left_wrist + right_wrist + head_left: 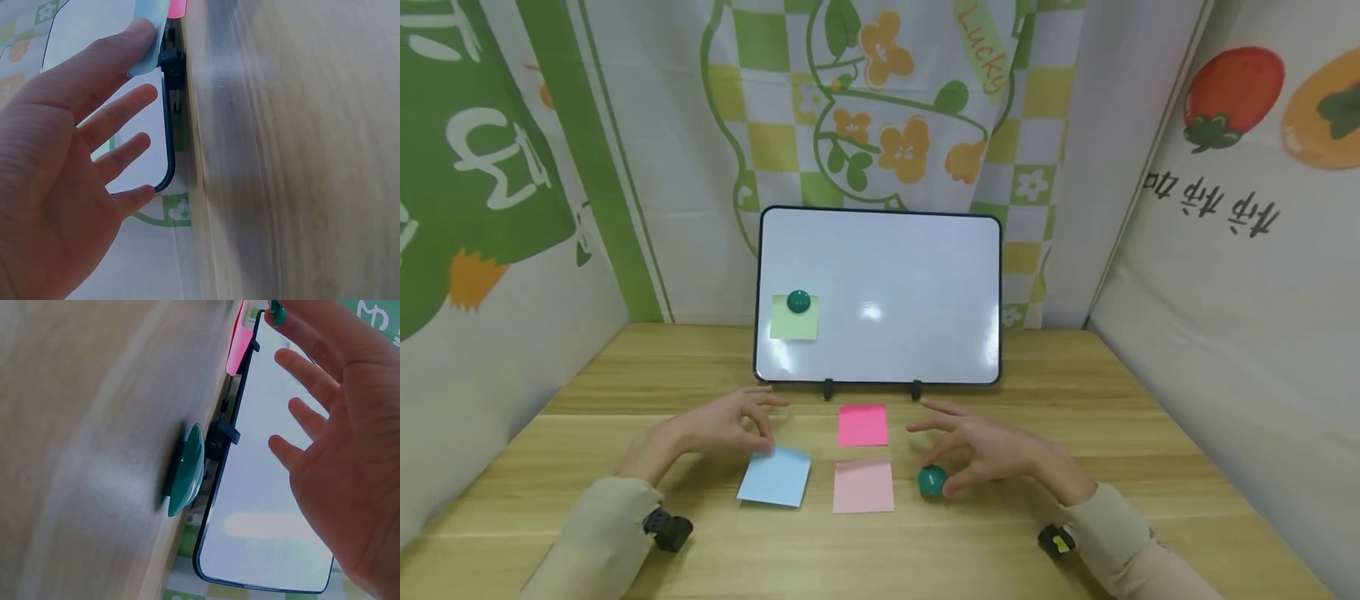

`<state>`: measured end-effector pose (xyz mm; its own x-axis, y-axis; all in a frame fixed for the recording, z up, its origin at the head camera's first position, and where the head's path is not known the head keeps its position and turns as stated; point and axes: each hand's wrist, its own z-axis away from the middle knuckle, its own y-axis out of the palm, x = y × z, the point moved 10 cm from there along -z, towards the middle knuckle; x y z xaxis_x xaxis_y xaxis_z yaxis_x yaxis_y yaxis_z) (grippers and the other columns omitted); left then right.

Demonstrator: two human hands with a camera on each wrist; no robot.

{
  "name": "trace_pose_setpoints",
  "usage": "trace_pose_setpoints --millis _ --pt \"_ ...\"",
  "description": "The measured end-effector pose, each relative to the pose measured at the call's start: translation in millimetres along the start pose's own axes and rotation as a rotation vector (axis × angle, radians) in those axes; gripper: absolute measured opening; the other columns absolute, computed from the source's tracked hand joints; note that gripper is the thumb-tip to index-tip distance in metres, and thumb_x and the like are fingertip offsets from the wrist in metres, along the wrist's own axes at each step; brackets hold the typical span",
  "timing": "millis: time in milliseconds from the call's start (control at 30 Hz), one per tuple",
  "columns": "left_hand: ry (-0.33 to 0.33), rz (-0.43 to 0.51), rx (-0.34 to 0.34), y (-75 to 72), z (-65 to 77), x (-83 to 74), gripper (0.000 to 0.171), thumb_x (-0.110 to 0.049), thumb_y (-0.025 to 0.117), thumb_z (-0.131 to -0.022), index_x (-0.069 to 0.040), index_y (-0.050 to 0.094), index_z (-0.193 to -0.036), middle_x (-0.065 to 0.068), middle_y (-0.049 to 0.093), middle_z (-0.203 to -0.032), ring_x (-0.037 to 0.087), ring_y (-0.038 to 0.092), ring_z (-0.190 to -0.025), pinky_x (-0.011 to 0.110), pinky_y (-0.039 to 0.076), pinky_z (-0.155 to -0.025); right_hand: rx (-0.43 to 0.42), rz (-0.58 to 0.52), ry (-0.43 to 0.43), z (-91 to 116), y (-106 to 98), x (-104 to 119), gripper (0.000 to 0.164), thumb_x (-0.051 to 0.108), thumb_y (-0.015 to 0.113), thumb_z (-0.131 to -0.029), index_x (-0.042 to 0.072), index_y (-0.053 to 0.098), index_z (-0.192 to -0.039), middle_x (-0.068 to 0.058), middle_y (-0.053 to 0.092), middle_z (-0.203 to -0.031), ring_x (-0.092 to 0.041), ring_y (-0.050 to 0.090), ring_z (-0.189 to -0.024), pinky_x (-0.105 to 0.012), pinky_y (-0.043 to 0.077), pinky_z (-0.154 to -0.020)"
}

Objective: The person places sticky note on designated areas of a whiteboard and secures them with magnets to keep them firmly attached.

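A light blue sticky note is pinched by its top edge in my left hand, between thumb and index finger; the other fingers spread loosely. My right hand pinches a round green magnet between thumb and index finger. Another green magnet lies on the table under the right hand, seen in the right wrist view and hidden in the head view. Between the hands lie a hot pink sticky note and, nearer me, a pale pink one.
At the back of the wooden table a whiteboard with a black frame leans upright on two small black feet. On its left side, a green magnet holds a light green note. Printed curtains enclose the table.
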<state>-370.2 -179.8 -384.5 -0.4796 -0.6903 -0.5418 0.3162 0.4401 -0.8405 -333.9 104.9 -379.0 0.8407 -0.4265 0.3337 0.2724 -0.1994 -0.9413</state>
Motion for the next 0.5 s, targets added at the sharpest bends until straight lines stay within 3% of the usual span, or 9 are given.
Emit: trace_pose_setpoints --millis 133,367,500 --pt "0.026 -0.011 -0.022 -0.6 -4.3 -1.8 0.010 -0.033 0.073 -0.088 -0.031 0.070 -0.078 0.009 0.049 -0.151 0.045 0.026 -0.147 0.075 0.023 -0.111 -0.014 0.040 -0.019 -1 -1 2 0.034 0.041 0.079 -0.082 0.030 0.074 -0.114 0.001 0.044 -0.155 -0.038 0.016 -0.152 -0.066 0.025 -0.117" --pt "0.101 -0.006 -0.114 -9.4 -10.7 -8.1 0.011 -0.028 0.071 -0.091 -0.026 0.069 -0.080 0.018 0.041 -0.155 0.049 0.008 -0.150 0.080 0.007 -0.111 -0.030 0.069 -0.031 -2 -5 8 0.034 0.038 0.080 -0.081 0.025 0.075 -0.113 -0.002 0.045 -0.155 -0.035 0.017 -0.153 -0.063 0.026 -0.118" --pt "0.119 -0.031 -0.170 -14.9 -13.8 -11.3 0.010 -0.026 0.071 -0.091 -0.026 0.070 -0.081 0.019 0.039 -0.156 0.048 0.007 -0.150 0.079 0.005 -0.111 -0.058 0.111 -0.054 -3 -9 12 0.035 0.037 0.080 -0.081 0.022 0.075 -0.113 -0.003 0.045 -0.155 -0.036 0.018 -0.153 -0.063 0.025 -0.118"
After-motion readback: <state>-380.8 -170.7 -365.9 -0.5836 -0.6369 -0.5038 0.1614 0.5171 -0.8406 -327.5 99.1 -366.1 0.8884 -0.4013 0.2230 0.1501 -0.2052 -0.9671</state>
